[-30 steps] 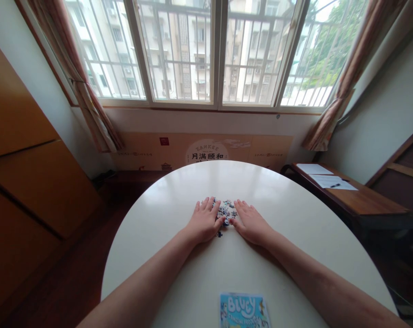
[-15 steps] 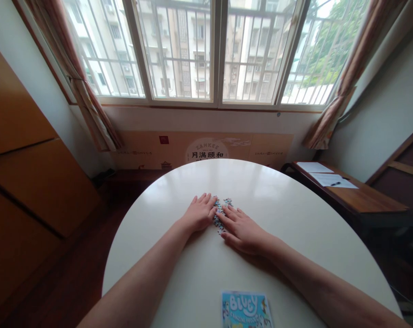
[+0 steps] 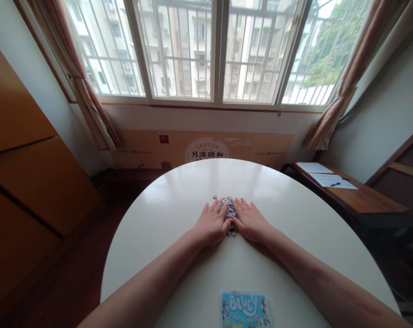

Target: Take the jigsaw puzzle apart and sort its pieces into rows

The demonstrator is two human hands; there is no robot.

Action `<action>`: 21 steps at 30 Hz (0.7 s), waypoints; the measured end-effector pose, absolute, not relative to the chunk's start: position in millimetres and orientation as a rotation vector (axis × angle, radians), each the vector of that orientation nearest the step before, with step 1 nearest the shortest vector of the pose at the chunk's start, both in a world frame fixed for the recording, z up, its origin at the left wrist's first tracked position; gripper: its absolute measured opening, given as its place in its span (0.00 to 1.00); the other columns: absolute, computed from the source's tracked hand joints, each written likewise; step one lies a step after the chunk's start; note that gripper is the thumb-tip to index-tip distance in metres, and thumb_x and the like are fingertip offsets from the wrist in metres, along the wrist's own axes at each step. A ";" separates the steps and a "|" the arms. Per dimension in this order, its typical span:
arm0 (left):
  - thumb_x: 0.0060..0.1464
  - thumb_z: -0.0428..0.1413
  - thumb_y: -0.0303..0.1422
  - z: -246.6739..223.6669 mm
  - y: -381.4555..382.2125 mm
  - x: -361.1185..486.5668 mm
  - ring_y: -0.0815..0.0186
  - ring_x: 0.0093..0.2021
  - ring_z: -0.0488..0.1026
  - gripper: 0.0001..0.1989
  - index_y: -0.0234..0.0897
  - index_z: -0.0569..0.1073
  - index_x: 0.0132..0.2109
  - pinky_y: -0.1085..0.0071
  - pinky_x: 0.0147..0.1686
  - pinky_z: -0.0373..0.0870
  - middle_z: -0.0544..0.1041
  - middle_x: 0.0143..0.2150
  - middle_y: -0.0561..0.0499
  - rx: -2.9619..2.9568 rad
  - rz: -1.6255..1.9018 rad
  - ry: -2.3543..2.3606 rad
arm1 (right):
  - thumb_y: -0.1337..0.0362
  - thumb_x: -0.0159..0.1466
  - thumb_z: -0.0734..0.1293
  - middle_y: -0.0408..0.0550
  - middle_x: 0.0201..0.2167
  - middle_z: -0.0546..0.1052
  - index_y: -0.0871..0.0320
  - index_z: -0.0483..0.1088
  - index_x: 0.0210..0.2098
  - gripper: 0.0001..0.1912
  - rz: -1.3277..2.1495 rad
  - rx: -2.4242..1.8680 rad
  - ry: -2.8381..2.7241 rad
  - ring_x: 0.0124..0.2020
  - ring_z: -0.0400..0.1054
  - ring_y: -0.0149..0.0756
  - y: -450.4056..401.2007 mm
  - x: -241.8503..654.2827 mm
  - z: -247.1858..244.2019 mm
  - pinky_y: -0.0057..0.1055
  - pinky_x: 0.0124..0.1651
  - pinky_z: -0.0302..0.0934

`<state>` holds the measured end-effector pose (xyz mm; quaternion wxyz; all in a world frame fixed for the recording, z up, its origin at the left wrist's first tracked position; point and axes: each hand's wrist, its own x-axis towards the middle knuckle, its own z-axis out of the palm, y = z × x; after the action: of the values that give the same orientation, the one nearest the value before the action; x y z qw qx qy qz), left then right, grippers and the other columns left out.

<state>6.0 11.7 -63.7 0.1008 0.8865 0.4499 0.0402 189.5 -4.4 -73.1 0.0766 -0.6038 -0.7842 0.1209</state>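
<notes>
A small heap of jigsaw puzzle pieces (image 3: pixel 231 209) lies on the white round table (image 3: pixel 165 193), with a few loose pieces (image 3: pixel 215 197) at its far left. My left hand (image 3: pixel 214 222) rests palm down against the heap's left side, fingers stretched forward. On the opposite side, my right hand (image 3: pixel 250 220) lies flat with its fingers spread, touching the pieces. The two thumbs nearly meet over the near part of the heap. Both palms hide some of the pieces beneath or beside them.
A blue "Bluey" box or booklet (image 3: pixel 245 310) lies at the table's near side. To the right stands a wooden bench (image 3: pixel 374 200) bearing paper sheets (image 3: pixel 332 180) and a pen (image 3: pixel 335 184). A printed cardboard panel (image 3: pixel 141 150) is behind the table, under the window.
My left hand has shifted right and slightly nearer. The heap now sits farther right, between the hands, while my right hand has turned to point more forward.
</notes>
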 end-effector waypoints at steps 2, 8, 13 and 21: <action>0.66 0.32 0.49 -63.0 16.3 5.5 0.55 0.73 0.37 0.35 0.36 0.44 0.73 0.51 0.68 0.38 0.41 0.74 0.42 2.578 0.130 1.323 | 0.49 0.71 0.48 0.52 0.72 0.44 0.63 0.43 0.72 0.36 0.388 -1.756 -2.365 0.73 0.35 0.47 -1.3 187.1 -72.1 0.51 0.70 0.29; 0.66 0.34 0.49 -55.8 38.9 -22.5 0.54 0.73 0.37 0.35 0.34 0.46 0.72 0.50 0.68 0.38 0.41 0.74 0.40 2.503 0.148 1.518 | 0.51 0.72 0.42 0.53 0.72 0.47 0.63 0.43 0.72 0.34 0.390 -1.826 -2.260 0.73 0.36 0.46 9.3 196.5 -73.1 0.49 0.70 0.34; 0.50 0.44 0.67 -48.2 42.7 -47.2 0.47 0.73 0.35 0.55 0.31 0.45 0.72 0.46 0.67 0.34 0.39 0.73 0.36 2.555 -0.049 1.451 | 0.49 0.72 0.44 0.57 0.72 0.48 0.64 0.48 0.70 0.35 0.365 -1.916 -2.210 0.72 0.36 0.51 23.2 199.1 -74.7 0.54 0.69 0.32; 0.52 0.41 0.67 -52.6 38.6 -39.1 0.47 0.73 0.35 0.54 0.31 0.45 0.72 0.45 0.67 0.33 0.40 0.73 0.36 2.613 -0.033 1.421 | 0.49 0.73 0.45 0.50 0.71 0.51 0.50 0.55 0.68 0.29 0.411 -1.721 -2.373 0.72 0.37 0.50 35.7 181.7 -59.5 0.55 0.69 0.32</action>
<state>-39.1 38.6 -52.6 0.0833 0.8755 0.4759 -0.0110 181.7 35.7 -59.5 0.0905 -0.5790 -0.7984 0.1381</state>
